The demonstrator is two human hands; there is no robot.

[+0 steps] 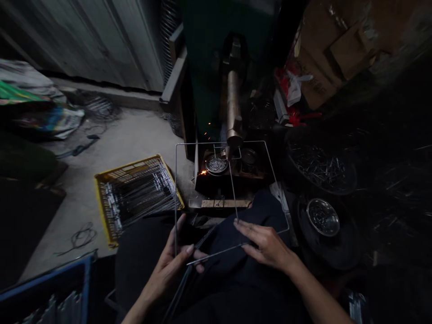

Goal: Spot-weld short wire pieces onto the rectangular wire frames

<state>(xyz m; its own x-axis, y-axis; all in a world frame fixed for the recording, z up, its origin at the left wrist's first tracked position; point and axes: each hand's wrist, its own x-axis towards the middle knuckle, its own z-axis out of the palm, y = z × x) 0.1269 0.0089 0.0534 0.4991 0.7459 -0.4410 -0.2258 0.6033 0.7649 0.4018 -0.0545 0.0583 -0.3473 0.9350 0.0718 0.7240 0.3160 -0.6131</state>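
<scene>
A bent metal wire frame (176, 193) reaches from my hands up to the spot welder's electrode arm (233, 108), with its far side under the tip. My left hand (170, 263) is closed around the frame's lower left side. My right hand (266, 243) pinches a straight wire rod (233, 191) that runs up toward the electrode. Another thin rod (216, 255) stretches between both hands; its far end lies under my right fingers. Several loose wires (182, 288) lie across my lap. Orange sparks (204, 172) fly left of the electrode, beside a dish of small metal pieces (216, 164).
A yellow crate (101, 211) of wire parts stands on the floor to the left. At lower left is a blue crate (43, 279). Dark basins (347, 180) and a clear bowl (323, 217) with metal pieces sit at right. Cardboard boxes (324, 58) are behind.
</scene>
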